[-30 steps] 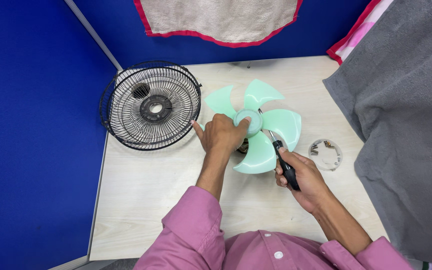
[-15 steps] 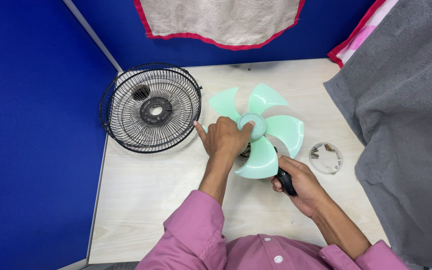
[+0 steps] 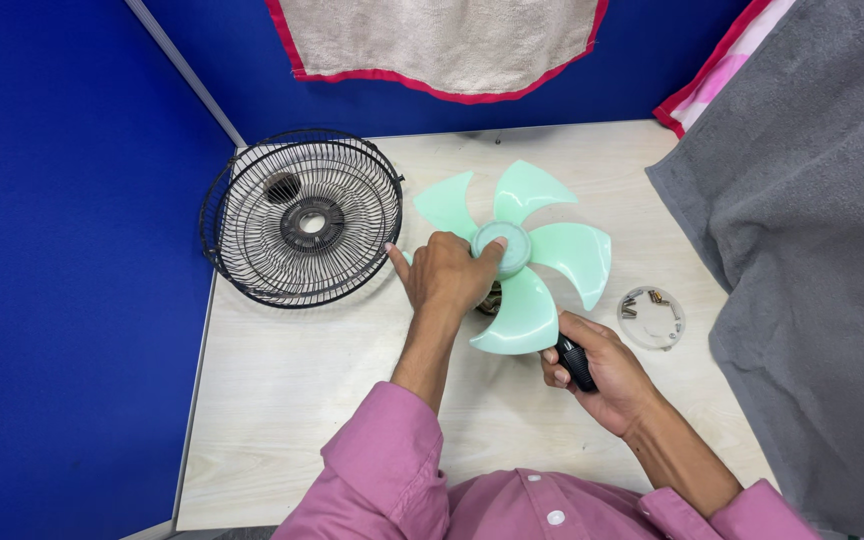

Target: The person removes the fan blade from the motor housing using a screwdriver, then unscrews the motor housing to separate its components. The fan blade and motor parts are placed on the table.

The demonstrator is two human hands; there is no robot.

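Note:
A pale green fan blade [image 3: 532, 255] with several vanes sits in the middle of the light wooden table [image 3: 302, 400]. My left hand [image 3: 447, 275] rests on it, fingers gripping the round hub. My right hand [image 3: 602, 375] is closed around the black handle of a screwdriver [image 3: 574, 362], whose shaft runs up under the near vane and is hidden there. A dark motor part shows just below the hub, between my hands.
Two stacked black wire fan guards [image 3: 302, 215] lie at the table's far left corner. A small clear round lid [image 3: 651, 317] holding screws lies right of the blade. Grey cloth [image 3: 812, 260] covers the right side. Blue partition walls stand left and behind.
My right hand has drawn the screwdriver down and back, from beside the hub to under the near vane. My left hand stays on the hub.

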